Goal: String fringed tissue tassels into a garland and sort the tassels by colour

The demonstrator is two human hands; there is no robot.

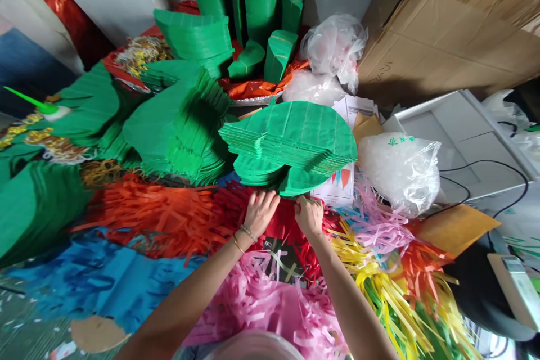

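Red fringed tissue paper (287, 222) lies between my two hands, in front of a stack of green paper pieces (295, 129). My left hand (260, 212), with bracelets at its wrist, has its fingers bent over the paper's far edge. Opposite it, my right hand (310, 216) is closed, pinching the same edge; the fingertips are partly hidden. Pink fringed paper (270, 304) spreads below my wrists. Left of the red paper lies orange fringed paper (156, 211), and yellow strips (371, 275) hang to the right.
Several more green stacks (160, 124) fill the left and back. Blue fringed paper (113, 275) lies front left. On the right are a clear plastic bag (399, 171), a white box (459, 135), a brown envelope (455, 230) and a black cable. A large cardboard box (455, 28) stands behind.
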